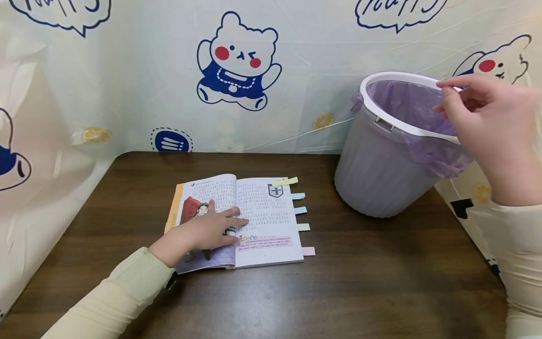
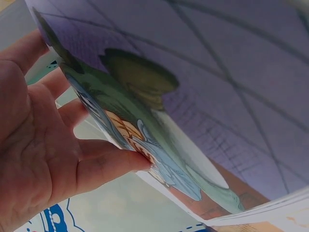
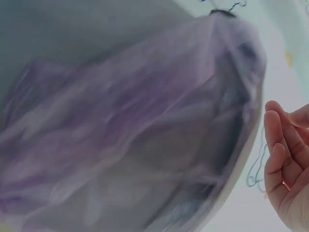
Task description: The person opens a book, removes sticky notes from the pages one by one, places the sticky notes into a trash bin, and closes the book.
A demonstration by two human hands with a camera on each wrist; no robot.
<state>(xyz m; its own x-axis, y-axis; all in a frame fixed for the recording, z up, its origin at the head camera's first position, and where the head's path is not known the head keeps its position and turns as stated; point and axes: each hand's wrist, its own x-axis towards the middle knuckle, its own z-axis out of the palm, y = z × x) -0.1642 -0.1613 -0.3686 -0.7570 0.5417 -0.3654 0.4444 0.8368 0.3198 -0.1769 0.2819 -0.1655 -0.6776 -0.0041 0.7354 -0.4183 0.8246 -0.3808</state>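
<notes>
An open illustrated textbook (image 1: pixel 267 223) lies on the wooden table (image 1: pixel 360 292), left of the trash bin (image 1: pixel 377 165), its spine running away from the person and its spread widest from side to side; sticky tabs (image 1: pixel 300 210) jut from its right edge. The left hand (image 1: pixel 207 230) rests across the left page and spine, fingers spread. The right hand (image 1: pixel 491 117) is at the bin's rim, fingers bent, thumb near forefinger; whether they pinch anything is unclear.
</notes>
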